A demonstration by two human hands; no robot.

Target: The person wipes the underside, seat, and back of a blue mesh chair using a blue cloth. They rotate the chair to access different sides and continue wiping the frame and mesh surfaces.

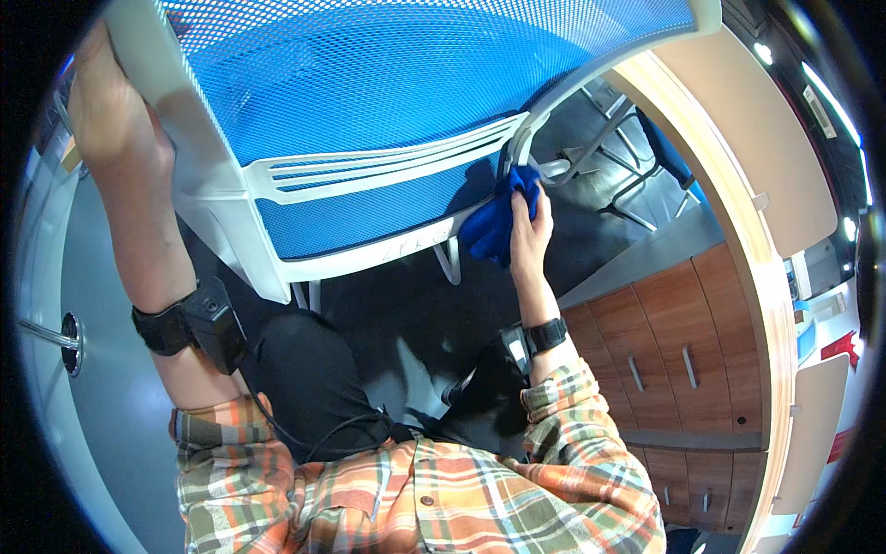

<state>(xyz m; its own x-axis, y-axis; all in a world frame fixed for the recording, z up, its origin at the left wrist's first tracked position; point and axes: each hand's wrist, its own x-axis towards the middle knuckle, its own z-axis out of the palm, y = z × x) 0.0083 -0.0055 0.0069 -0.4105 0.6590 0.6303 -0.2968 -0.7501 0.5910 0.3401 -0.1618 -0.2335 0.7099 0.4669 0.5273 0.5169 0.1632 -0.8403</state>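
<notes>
Blue woven mesh chair back (369,74), smooth matt white plastic frame (221,203), soft blue cloth (494,222), wood-grain cabinet (683,351)

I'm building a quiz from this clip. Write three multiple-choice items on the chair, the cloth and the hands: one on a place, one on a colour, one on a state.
1. Where is the cloth pressed?
A. On the wooden drawers
B. On the right side of the chair back, by the white frame
C. On the floor

2. What colour is the mesh of the chair?
A. Blue
B. Black
C. Red

3. What is the left hand doing?
A. Hanging free
B. Resting on the knee
C. Gripping the chair's white frame at its left edge

Answers:
1 B, the right hand holds the blue cloth against the chair where the white bars meet the frame.
2 A, the mesh is bright blue above and below the bars.
3 C, the hand lies closed on the frame's edge.
</notes>
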